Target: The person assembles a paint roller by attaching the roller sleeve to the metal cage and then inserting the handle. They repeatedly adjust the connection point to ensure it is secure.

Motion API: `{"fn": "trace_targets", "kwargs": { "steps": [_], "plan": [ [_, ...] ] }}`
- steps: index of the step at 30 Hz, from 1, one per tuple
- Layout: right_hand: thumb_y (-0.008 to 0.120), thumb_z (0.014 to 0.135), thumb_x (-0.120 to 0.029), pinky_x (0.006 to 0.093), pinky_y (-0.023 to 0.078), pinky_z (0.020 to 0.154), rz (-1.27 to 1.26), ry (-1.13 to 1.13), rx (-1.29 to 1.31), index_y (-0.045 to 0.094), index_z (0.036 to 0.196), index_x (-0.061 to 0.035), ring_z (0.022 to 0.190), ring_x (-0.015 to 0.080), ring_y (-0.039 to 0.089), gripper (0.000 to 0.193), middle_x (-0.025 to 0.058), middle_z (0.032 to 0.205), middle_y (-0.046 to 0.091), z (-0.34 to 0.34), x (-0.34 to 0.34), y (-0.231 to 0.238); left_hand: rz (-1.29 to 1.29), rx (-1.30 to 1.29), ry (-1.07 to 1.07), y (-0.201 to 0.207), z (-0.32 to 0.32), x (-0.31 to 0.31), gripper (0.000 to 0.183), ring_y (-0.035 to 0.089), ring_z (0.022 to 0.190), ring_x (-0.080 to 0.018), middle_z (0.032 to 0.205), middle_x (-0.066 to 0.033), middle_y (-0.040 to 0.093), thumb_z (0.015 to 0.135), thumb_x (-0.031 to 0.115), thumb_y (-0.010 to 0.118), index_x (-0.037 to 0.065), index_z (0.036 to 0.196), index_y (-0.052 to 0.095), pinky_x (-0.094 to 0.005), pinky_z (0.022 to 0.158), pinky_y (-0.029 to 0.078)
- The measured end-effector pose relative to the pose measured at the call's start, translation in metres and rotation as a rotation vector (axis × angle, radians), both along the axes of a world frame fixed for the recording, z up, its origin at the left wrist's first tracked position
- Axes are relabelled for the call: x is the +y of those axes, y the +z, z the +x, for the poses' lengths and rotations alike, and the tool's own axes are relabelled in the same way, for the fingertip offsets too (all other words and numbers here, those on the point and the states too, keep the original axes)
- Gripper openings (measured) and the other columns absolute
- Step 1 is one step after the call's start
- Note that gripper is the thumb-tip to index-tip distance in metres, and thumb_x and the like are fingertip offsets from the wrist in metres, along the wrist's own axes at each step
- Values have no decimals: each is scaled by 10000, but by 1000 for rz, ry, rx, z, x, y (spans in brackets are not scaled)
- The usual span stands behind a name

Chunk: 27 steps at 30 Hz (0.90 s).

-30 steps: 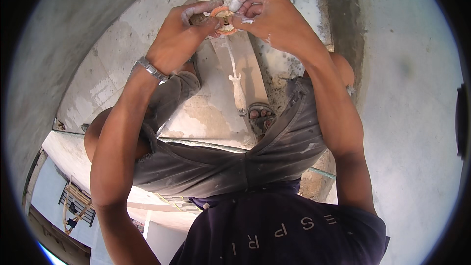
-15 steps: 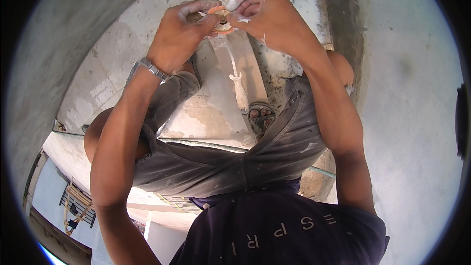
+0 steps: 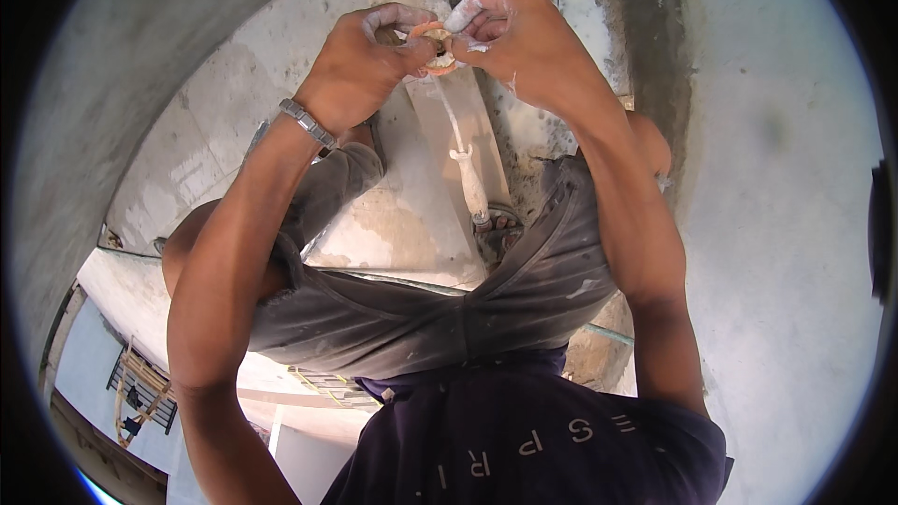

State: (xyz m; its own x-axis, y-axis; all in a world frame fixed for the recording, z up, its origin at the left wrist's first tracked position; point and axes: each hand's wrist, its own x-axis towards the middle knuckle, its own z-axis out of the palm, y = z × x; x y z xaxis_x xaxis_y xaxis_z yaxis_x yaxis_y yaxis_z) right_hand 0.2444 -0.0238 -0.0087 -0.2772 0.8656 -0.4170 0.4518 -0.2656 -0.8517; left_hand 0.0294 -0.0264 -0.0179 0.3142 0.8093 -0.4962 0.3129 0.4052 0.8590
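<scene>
1. Head view, hands: the left hand (image 3: 360,65) pinches the left edge of a round, orange-rimmed piece (image 3: 442,64) between thumb and bent fingers; the right hand (image 3: 524,47), crusted with white residue, has thumb and forefinger closed on its right edge. The piece is between the hands, with a rough, whitish inside and a dark centre.
2. Head view, surroundings: below it, a thin, white-coated rod (image 3: 452,114) runs down to a pale, tapered handle (image 3: 473,187) with a flared collar. A metal link watch (image 3: 309,123) circles the left wrist; the shorts (image 3: 393,313) are grey, stained cloth.
3. Head view, obscured: thumbs cover much of the piece; whether the rod joins it, I cannot tell. The handle's end partly hides a sandal (image 3: 496,241).
</scene>
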Motion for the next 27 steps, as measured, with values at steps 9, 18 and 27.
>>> {"fn": "trace_targets", "kwargs": {
  "steps": [9,18,27],
  "plan": [
    [790,941,-153,286,498,615,24,37,63,715,1005,41,800,101,650,218,56,845,697,7,6,-8,13,40,-11,0,-2,5,419,737,853,-153,970,-130,775,940,247,733,-40,1244,720,-295,822,568],
    [818,866,-165,399,571,768,136,142,-23,750,982,43,836,314,743,249,201,894,757,7,7,6,122,210,-204,13,-5,10,446,744,951,-242,1097,-183,750,914,265,761,-38,1238,713,-355,893,562],
    [801,848,-176,433,570,769,119,168,-121,753,947,26,817,355,734,230,207,863,748,-1,10,14,308,356,-283,15,1,8,403,685,1081,-354,1173,-202,685,891,265,776,11,1200,728,-402,982,522]
  ]
}}
